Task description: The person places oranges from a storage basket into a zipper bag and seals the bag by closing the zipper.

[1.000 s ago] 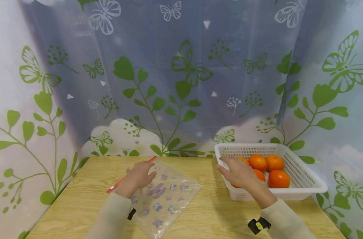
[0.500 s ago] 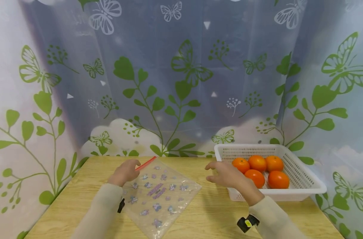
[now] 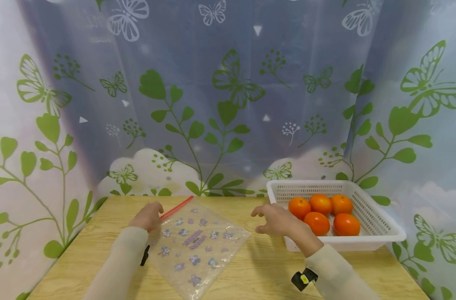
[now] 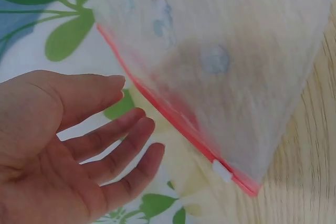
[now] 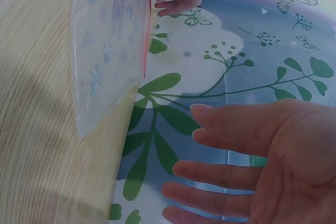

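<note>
A clear zip bag printed with small purple and blue figures lies flat on the table, its red zip edge toward the upper left. In the left wrist view a white slider sits near one end of the red zip. My left hand is beside that edge, fingers loosely bent and holding nothing. My right hand hovers between the bag and the white basket, fingers spread with nothing in them. Several orange round fruits, which look like persimmons or tangerines, lie in the basket.
The wood-grained table carries the bag at its middle and the basket at its right. A curtain with butterflies and leaves stands behind and on both sides.
My left hand has moved left off the bag to beyond its red edge. My right hand has drawn left, away from over the basket, uncovering the fruits. The bag stays in place.
</note>
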The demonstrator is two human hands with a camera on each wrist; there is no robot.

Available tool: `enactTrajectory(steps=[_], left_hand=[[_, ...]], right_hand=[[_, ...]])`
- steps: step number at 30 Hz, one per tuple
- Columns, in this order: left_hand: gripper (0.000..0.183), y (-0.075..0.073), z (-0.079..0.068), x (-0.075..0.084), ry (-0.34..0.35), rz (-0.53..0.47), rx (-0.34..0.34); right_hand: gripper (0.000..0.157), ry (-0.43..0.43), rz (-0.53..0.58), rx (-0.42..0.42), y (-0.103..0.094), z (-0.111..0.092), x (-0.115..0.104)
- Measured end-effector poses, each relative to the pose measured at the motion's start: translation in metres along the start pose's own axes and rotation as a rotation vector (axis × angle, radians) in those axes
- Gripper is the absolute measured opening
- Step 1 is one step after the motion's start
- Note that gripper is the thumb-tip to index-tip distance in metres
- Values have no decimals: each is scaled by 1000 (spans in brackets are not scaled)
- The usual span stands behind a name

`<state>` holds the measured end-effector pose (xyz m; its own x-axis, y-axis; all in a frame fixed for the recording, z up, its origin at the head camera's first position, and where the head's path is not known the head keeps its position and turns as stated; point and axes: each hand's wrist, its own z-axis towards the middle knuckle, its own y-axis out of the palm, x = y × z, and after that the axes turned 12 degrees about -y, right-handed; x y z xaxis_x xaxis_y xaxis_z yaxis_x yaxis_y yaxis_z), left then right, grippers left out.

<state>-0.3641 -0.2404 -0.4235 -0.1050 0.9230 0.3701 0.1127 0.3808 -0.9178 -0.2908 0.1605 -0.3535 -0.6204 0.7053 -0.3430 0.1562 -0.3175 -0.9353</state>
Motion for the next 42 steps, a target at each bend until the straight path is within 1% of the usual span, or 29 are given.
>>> enactTrajectory(steps=[2, 5, 8, 12, 16, 18, 23, 25, 28, 32, 36, 38, 42], left_hand=[[37, 1, 5, -2, 1, 9, -5], [35, 3, 11, -5, 11, 23, 8], [34, 6, 15, -7, 0, 16, 20], [24, 9, 15, -9, -15, -11, 28], [9, 10, 12, -9, -7, -24, 40], [9, 10, 11, -7, -5, -25, 41], [8, 8, 6, -2, -13, -36, 5], [9, 7, 3, 1, -23, -55, -24], [11, 6, -3, 3, -19, -87, -50], [12, 9, -8, 4, -20, -140, -96], [17, 12, -13, 4, -42, -168, -143], [21, 14, -15, 5, -38, -171, -152], [20, 15, -18, 7, -32, -206, -165]], right_hand=[[39, 6, 6, -5, 1, 0, 1], [39, 4, 10, -9, 1, 0, 0], [39, 12, 16, -10, 3, 0, 1], [39, 28, 19, -5, 5, -1, 1], [38, 29, 16, 2, 6, -1, 2], [38, 28, 22, 5, 6, -1, 2], [38, 24, 19, 12, 7, 1, 1], [38, 24, 16, 16, 7, 1, 2], [38, 29, 15, 16, 7, 1, 2], [37, 36, 16, 16, 8, 2, 3], [36, 34, 20, 15, 9, 3, 1], [36, 33, 22, 13, 10, 3, 0], [37, 40, 11, 9, 10, 4, -2]])
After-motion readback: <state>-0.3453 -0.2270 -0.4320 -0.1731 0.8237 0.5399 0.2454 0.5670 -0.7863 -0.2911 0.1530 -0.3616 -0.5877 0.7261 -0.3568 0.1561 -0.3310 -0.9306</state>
